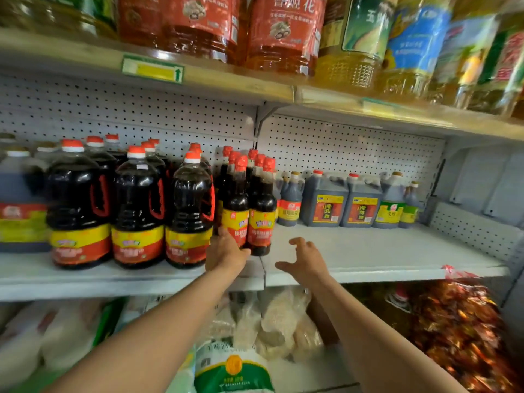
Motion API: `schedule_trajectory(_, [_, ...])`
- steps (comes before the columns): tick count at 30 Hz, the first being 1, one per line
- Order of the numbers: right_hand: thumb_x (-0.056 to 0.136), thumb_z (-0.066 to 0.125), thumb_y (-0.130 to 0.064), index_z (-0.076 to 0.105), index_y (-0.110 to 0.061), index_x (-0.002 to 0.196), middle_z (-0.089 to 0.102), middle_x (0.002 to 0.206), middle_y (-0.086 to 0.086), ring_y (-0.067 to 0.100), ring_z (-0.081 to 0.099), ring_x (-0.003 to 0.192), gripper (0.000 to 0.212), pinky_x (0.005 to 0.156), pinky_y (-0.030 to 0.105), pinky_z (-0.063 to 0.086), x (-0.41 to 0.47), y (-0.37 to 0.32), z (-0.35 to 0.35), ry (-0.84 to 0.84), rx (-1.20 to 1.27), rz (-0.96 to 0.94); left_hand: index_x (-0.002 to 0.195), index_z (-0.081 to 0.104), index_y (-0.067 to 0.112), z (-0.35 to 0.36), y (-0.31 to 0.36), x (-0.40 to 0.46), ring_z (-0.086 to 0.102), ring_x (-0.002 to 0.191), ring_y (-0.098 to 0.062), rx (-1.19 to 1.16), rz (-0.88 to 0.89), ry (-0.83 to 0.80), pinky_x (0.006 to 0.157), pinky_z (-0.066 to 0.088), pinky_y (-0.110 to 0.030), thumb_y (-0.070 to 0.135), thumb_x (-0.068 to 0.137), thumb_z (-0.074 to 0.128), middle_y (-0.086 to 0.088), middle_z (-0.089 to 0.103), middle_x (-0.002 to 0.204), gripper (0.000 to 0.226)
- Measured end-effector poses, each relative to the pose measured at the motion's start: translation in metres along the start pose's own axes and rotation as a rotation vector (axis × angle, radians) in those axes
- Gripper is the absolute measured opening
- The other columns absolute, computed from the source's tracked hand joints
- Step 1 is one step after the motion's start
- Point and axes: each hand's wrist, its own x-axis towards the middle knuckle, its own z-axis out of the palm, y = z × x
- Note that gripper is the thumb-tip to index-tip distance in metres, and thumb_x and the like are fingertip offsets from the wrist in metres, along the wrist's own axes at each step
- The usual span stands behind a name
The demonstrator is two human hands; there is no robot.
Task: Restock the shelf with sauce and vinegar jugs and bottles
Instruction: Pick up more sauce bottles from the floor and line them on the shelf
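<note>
Left hand (225,251) grips bottle (236,211) (shelf front).

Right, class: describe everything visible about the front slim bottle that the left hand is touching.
The slim bottle stands upright at the front edge of the middle shelf, dark liquid inside, red cap, long narrow neck, yellow-and-red label. It looks like glass or clear plastic. The left hand grips its base; a matching bottle stands against its right side.
</note>
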Motion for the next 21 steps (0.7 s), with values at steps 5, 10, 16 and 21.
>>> schedule_trajectory(5, [0.078, 0.081, -0.047, 0.046, -0.022, 0.14, 0.05, 0.135, 0.011, 0.031, 0.049, 0.125, 0.075, 0.096, 0.037, 0.045, -0.065, 0.02, -0.025, -0.102, -0.025, -0.111, 0.134, 0.045, 0.023, -0.022, -0.018, -0.091, 0.051, 0.121, -0.034, 0.087, -0.056, -0.012, 0.094, 0.045, -0.041, 0.033, 0.08, 0.079, -0.012, 0.049, 0.132, 0.065])
schedule_trajectory(10, [0.077, 0.081, -0.048, 0.048, -0.024, 0.137, 0.052, 0.135, 0.011, 0.032, 0.048, 0.125, 0.073, 0.103, 0.041, 0.044, -0.12, 0.033, -0.029, -0.181, -0.095, -0.175, 0.132, 0.043, 0.029, -0.027, -0.044, -0.163, 0.048, 0.122, -0.033, 0.232, -0.163, -0.055, 0.092, 0.048, -0.041, 0.03, 0.084, 0.076, -0.011, 0.044, 0.137, 0.058])
schedule_trajectory(16, [0.079, 0.078, -0.051, 0.046, -0.029, 0.14, 0.05, 0.141, 0.01, 0.031, 0.042, 0.13, 0.072, 0.105, 0.04, 0.041, -0.184, 0.041, 0.006, -0.306, -0.164, -0.153, 0.141, 0.036, 0.033, -0.022, -0.091, -0.218, 0.044, 0.126, -0.033, 0.318, -0.228, -0.158, 0.093, 0.048, -0.045, 0.036, 0.083, 0.078, -0.01, 0.038, 0.14, 0.072])
schedule_trajectory(21, [0.081, 0.077, -0.049, 0.044, -0.028, 0.142, 0.049, 0.14, 0.009, 0.033, 0.044, 0.129, 0.073, 0.102, 0.037, 0.04, -0.223, 0.04, 0.05, -0.384, -0.222, -0.101, 0.141, 0.037, 0.035, -0.021, -0.157, -0.249, 0.042, 0.127, -0.031, 0.361, -0.299, -0.254, 0.094, 0.046, -0.044, 0.039, 0.082, 0.078, -0.008, 0.038, 0.139, 0.072])
